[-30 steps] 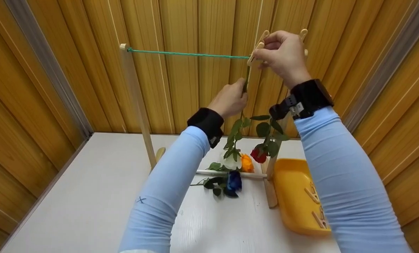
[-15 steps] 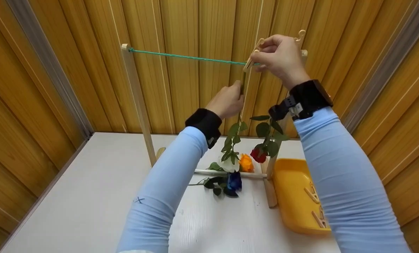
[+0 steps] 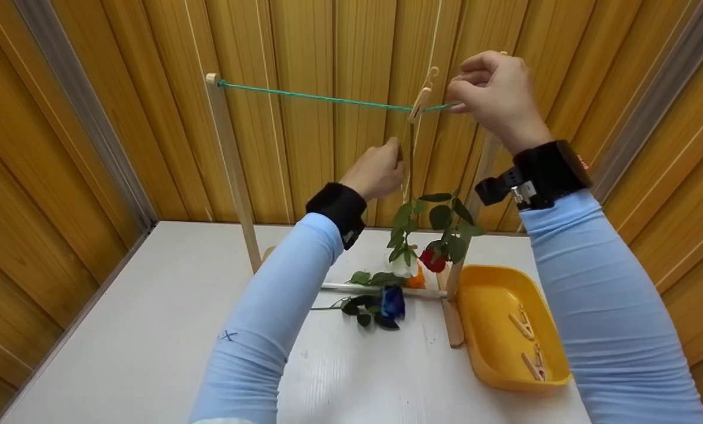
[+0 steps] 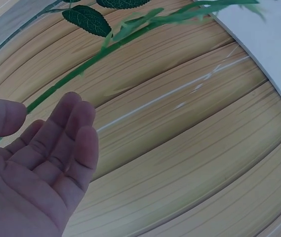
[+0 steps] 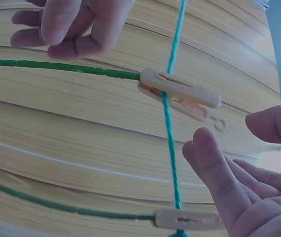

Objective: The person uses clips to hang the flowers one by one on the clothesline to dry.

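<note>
1. your left hand (image 3: 376,171), loosely open and empty, is nearer the rose stem (image 3: 411,153), just left of it.
2. that stem hangs nearly vertical, clipped to the green line (image 3: 327,100) by a clothespin (image 3: 420,106).
3. your right hand (image 3: 498,97), fingers parted, holds nothing; the clothespin lies just to its left.
</note>
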Demonstrator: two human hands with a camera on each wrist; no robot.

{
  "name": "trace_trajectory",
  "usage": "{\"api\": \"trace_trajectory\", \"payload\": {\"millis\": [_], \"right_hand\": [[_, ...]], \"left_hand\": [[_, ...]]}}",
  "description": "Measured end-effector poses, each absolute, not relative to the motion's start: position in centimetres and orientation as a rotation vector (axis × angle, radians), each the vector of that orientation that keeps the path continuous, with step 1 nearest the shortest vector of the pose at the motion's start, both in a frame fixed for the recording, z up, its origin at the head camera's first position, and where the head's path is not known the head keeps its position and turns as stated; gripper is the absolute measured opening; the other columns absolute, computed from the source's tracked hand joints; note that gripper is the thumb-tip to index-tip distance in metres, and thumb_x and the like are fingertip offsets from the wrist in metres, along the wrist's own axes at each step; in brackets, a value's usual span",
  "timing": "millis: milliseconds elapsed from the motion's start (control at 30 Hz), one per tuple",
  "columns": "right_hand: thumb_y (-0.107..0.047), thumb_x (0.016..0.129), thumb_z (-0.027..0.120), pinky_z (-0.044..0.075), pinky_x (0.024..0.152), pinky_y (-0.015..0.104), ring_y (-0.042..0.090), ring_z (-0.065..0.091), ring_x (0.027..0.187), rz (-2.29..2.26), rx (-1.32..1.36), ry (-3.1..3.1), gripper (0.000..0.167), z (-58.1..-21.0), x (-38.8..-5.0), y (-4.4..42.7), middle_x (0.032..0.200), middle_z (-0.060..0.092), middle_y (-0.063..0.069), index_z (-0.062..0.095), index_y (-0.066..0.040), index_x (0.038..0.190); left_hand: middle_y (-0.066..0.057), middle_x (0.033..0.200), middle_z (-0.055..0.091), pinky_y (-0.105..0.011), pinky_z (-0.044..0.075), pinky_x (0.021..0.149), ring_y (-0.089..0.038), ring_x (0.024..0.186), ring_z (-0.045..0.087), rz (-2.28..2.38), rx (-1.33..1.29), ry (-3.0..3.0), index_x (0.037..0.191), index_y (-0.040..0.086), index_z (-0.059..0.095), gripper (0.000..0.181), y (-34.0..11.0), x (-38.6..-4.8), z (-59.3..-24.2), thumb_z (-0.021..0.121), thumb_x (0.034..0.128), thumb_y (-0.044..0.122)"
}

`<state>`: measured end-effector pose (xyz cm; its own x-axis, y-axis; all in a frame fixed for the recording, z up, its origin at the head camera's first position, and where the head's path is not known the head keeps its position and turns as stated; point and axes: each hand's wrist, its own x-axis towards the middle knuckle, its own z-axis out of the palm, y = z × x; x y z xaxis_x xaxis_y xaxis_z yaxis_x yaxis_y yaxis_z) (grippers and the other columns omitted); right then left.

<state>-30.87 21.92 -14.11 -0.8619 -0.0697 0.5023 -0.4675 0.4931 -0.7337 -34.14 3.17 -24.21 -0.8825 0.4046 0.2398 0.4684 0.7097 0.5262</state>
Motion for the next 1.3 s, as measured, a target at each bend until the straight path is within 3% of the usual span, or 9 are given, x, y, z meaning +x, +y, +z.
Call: {"api": "trace_trajectory", "payload": {"millis": [400, 667, 800, 933, 1300], "right_hand": [[-0.011, 0.102, 0.064, 0.055, 0.074, 0.014, 0.009, 0.069, 0.084, 1.211, 0.601, -2.245, 0.025, -16.8, -28.1, 26.1, 0.105, 0.073, -0.005, 0.070, 0.004, 0.121], [-0.007, 0.102, 0.063, 0.049, 0.086, 0.010, 0.000, 0.064, 0.099, 1.001, 0.677, -2.229, 0.025, -22.7, -25.2, 27.7, 0.121, 0.072, 0.015, 0.070, 0.002, 0.124], [-0.003, 0.098, 0.066, 0.042, 0.099, 0.011, 0.016, 0.064, 0.114, 0.860, 0.714, -2.197, 0.032, -26.9, -23.9, 28.2, 0.130, 0.069, 0.017, 0.067, 0.003, 0.130], [-0.003, 0.095, 0.068, 0.032, 0.110, 0.011, 0.035, 0.060, 0.128, 0.790, 0.702, -2.204, 0.042, -30.9, -22.9, 28.3, 0.141, 0.063, 0.017, 0.063, 0.001, 0.137], [-0.002, 0.089, 0.077, 0.021, 0.116, 0.011, 0.042, 0.047, 0.140, 0.704, 0.666, -2.229, 0.063, -38.2, -20.7, 26.8, 0.155, 0.048, 0.020, 0.053, 0.003, 0.147]], "left_hand": [[-0.014, 0.107, 0.066, -0.033, 0.051, 0.081, -0.021, 0.089, 0.059, -0.829, -0.677, -2.839, 0.123, 0.001, 0.055, 0.023, -0.6, -33.2, -24.3, 0.043, 0.1108, 0.017], [-0.013, 0.105, 0.064, -0.039, 0.051, 0.086, -0.025, 0.095, 0.059, -0.702, -0.703, -2.773, 0.112, 0.001, 0.061, 0.023, -3.8, -30.7, -25.4, 0.046, 0.1099, 0.018], [-0.019, 0.122, 0.065, -0.044, 0.052, 0.097, -0.032, 0.111, 0.063, -0.678, -0.730, -2.687, 0.125, -0.003, 0.063, 0.031, -4.9, -28.7, -26.5, 0.049, 0.1097, 0.020], [-0.022, 0.136, 0.062, -0.048, 0.047, 0.109, -0.037, 0.127, 0.058, -0.601, -0.735, -2.582, 0.136, -0.005, 0.060, 0.039, -5.3, -26.8, -28.2, 0.050, 0.1095, 0.023], [-0.021, 0.152, 0.052, -0.054, 0.036, 0.118, -0.038, 0.141, 0.048, -0.595, -0.643, -2.347, 0.145, -0.003, 0.055, 0.049, -4.5, -23.6, -35.1, 0.053, 0.1086, 0.030]]}}
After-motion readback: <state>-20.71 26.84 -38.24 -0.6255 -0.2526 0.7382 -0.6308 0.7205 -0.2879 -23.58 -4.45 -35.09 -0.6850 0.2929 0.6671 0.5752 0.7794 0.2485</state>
